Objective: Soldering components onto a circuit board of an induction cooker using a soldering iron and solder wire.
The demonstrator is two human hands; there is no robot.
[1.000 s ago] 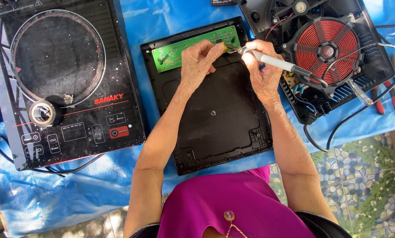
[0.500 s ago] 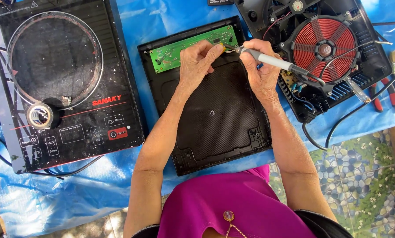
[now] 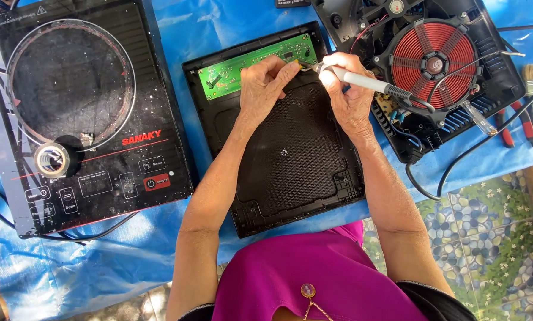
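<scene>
A black cooker cover (image 3: 290,160) lies upside down before me, with a green circuit board (image 3: 237,65) fixed along its far edge. My right hand (image 3: 347,95) grips a white-handled soldering iron (image 3: 367,80), its tip down at the board's right part. My left hand (image 3: 265,83) rests on the board beside the tip, fingers pinched together; whether it holds a thin wire I cannot tell.
An intact black induction cooker (image 3: 82,113) with a roll of tape (image 3: 51,159) on it lies left. An opened cooker base with a red coil (image 3: 433,62) sits right. A screwdriver (image 3: 477,117), red-handled pliers (image 3: 513,122) and a brush (image 3: 531,101) lie on the blue tarp (image 3: 76,267).
Both hands stay at the board's right end; the view has shifted slightly. The iron tip remains at the same spot.
</scene>
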